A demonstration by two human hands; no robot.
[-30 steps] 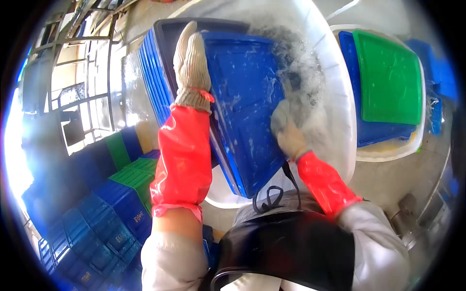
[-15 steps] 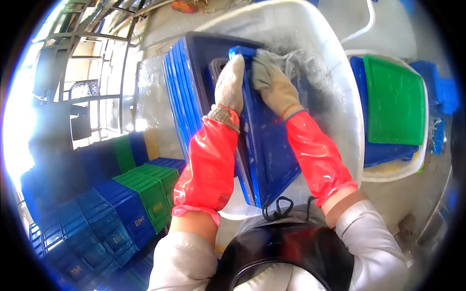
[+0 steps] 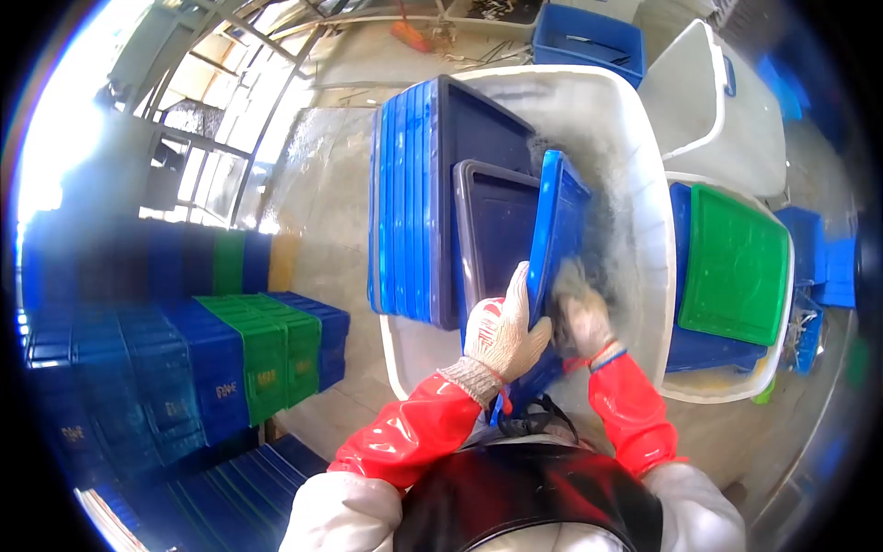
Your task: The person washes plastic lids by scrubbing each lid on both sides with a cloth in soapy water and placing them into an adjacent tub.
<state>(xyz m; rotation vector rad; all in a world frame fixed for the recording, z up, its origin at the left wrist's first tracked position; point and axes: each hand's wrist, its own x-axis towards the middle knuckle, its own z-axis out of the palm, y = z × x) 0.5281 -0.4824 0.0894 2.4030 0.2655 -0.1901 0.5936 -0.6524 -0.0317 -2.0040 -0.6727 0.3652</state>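
Observation:
A blue plastic lid [image 3: 544, 230] stands on edge, tilted, in the large white tub [image 3: 655, 166] in front of me. My left hand [image 3: 504, 333], in a white knit glove and red sleeve, is closed on its near left edge, thumb pointing up along the rim. On the lid's right face is my gloved right hand [image 3: 585, 320], smeared by motion; its fingers and anything in them cannot be made out. A dark-faced lid [image 3: 497, 230] leans just left of the held one, beside a stack of upright blue lids [image 3: 403, 202]. Water ripples at the tub's right side.
To the right, a second white tub [image 3: 780, 363] holds a green lid [image 3: 736, 267] on blue ones. Blue and green crates [image 3: 262, 363] are stacked at left. A blue bin [image 3: 589, 44] stands behind the tub, near a white panel [image 3: 685, 87].
My view has shifted. Both hands have come down from the lid's far end toward its near end, the right one sweeping along its face. The lid now stands more upright.

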